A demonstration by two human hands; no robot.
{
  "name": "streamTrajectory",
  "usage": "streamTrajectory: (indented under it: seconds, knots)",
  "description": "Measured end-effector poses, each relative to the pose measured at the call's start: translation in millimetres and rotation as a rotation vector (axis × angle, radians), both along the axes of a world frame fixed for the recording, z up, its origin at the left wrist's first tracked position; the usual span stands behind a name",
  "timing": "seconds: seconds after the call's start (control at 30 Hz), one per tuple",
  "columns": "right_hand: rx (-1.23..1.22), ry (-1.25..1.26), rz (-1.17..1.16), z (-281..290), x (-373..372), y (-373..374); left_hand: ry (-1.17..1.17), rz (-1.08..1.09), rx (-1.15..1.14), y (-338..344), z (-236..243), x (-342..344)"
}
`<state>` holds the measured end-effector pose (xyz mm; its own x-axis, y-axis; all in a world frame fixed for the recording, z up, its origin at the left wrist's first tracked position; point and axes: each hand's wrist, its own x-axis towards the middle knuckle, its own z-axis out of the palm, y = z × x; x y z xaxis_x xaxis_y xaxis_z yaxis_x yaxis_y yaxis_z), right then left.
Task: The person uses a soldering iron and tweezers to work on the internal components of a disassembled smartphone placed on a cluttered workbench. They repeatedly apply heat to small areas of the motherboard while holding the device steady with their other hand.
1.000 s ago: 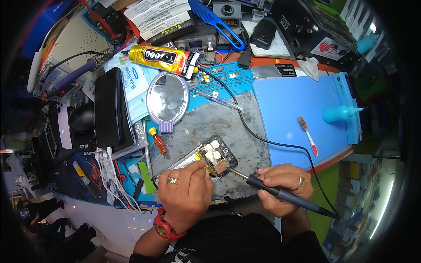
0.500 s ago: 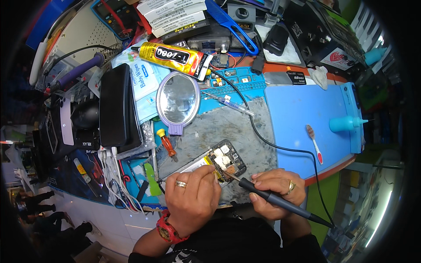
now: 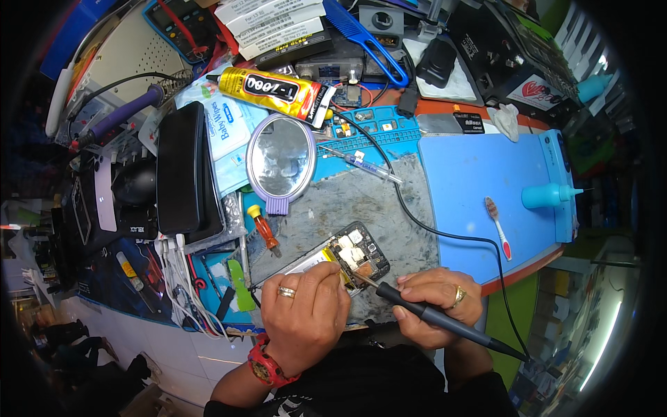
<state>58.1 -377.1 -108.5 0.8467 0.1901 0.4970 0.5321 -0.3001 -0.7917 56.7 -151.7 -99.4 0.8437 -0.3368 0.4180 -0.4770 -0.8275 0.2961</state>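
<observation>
An opened phone lies tilted on the grey work mat, its circuit board bare and its yellow-and-white battery partly covered by my fingers. My right hand grips a dark soldering iron, whose tip meets the lower part of the phone's board. Over the near side of the phone bends my left hand, fingers pressed together at the battery's end by the iron tip. Whatever its fingertips pinch is too small and hidden to make out.
A black cable loops across the mat. A round mirror, an orange screwdriver and a glue tube lie beyond my left hand. To the right are a toothbrush and a turquoise bottle on a blue mat.
The soldering iron and my right hand have shifted very slightly left. My left hand and the phone look unmoved.
</observation>
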Motion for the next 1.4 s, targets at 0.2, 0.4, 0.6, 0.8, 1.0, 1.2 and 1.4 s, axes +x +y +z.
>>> streamTrajectory:
  seconds: [0.2,0.4,0.6,0.8,1.0,1.2,1.4]
  knots:
    - [-0.003,0.011,-0.005,0.0,0.3,1.1,0.000,0.004,0.004,0.6,-0.9,0.1]
    - [-0.005,0.014,-0.016,-0.3,-0.3,1.7,0.001,0.010,0.007,0.0,-1.2,-0.6]
    - [-0.003,0.017,-0.016,-1.5,-0.4,1.3,-0.006,0.015,0.018,-0.1,-1.0,-0.8]
    - [0.025,0.033,-0.029,-1.6,-2.0,-0.8,-0.008,0.014,0.010,-0.3,-1.4,-1.0]
    - [0.032,0.039,-0.032,-1.0,-2.8,-2.7,-0.014,0.012,0.010,-0.6,-0.7,-0.3]
    - [0.023,0.035,-0.015,0.1,-0.6,-0.4,-0.016,0.016,0.017,-0.7,-1.6,-0.8]
    - [0.020,0.022,-0.002,-1.0,0.5,0.2,-0.013,0.017,0.015,-0.6,-2.3,-1.1]
